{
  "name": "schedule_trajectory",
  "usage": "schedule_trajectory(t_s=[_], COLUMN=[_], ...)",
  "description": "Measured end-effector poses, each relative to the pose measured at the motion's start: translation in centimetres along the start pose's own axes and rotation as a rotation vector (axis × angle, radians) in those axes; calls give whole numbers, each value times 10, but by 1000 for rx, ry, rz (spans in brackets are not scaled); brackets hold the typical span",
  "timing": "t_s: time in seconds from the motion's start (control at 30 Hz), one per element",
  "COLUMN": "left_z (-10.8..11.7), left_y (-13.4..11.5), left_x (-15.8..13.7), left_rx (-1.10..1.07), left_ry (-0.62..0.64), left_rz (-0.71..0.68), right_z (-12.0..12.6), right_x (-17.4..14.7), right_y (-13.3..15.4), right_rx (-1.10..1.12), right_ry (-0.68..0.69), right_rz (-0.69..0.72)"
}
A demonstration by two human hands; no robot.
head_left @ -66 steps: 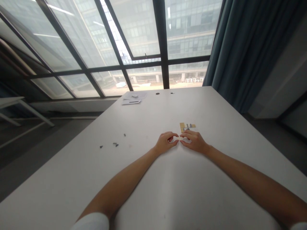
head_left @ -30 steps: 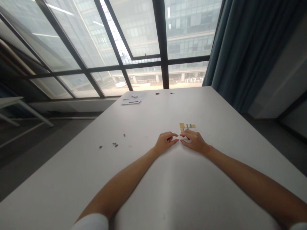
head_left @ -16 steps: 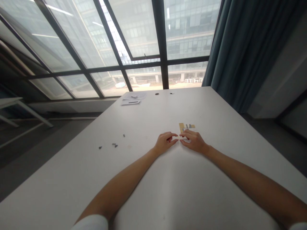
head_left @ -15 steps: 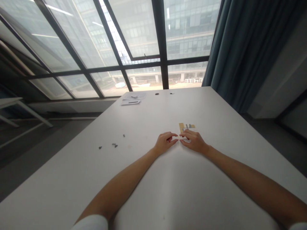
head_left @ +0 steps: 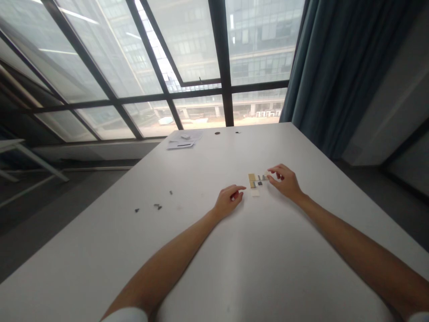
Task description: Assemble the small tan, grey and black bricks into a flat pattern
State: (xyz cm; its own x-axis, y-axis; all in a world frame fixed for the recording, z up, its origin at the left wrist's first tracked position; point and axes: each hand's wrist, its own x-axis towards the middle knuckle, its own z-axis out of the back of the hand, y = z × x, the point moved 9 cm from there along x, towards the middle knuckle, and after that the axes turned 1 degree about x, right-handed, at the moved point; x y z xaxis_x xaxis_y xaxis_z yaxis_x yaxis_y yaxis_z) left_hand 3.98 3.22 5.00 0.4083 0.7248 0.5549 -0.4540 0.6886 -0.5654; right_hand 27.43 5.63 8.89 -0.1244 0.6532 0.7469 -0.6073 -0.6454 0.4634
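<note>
The two hands, which were held fingertip to fingertip over a small pale piece half a second ago, have been drawn apart. The right hand [head_left: 284, 181] has been moved up and outward to the right end of the small tan and grey assembly [head_left: 257, 179], where its fingertips are pinched together at that end; whether something is actually clamped in that grip cannot be told at this size. The left hand [head_left: 229, 199] has been left just short of the assembly, its fingers curled loosely with nothing seen in them. The pale piece [head_left: 255, 193] now lies uncovered on the white counter [head_left: 208, 170], just below the assembly, so it is judged to have been set down. A few dark bits [head_left: 157, 206] lie well apart to the left.
</note>
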Motion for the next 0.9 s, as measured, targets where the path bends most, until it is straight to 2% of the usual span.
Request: schedule_trajectory(t_s=[0.13, 0.2, 0.33, 0.43, 0.7, 0.9], left_z=[1, 1, 1, 0, -3, -5], left_y=[0, 0, 0, 0, -1, 1], left_x=[0, -1, 0, 0, 1, 0], left_rx=[3, 4, 3, 5, -7, -20], left_ry=[-10, -12, -1, 12, 35, 44], left_rz=[6, 4, 13, 17, 19, 23], right_z=[10, 4, -20, -30, -41, -42], right_x=[1, -2, -13, -19, -24, -24], right_y=[-31, -42, -55, -60, -67, -66], right_rx=[-65, -93, -152, -195, -246, -242], right_ry=[-5, 78, 332, 421, 524, 519], right_rz=[-88, -125, -201, -239, -271, -276])
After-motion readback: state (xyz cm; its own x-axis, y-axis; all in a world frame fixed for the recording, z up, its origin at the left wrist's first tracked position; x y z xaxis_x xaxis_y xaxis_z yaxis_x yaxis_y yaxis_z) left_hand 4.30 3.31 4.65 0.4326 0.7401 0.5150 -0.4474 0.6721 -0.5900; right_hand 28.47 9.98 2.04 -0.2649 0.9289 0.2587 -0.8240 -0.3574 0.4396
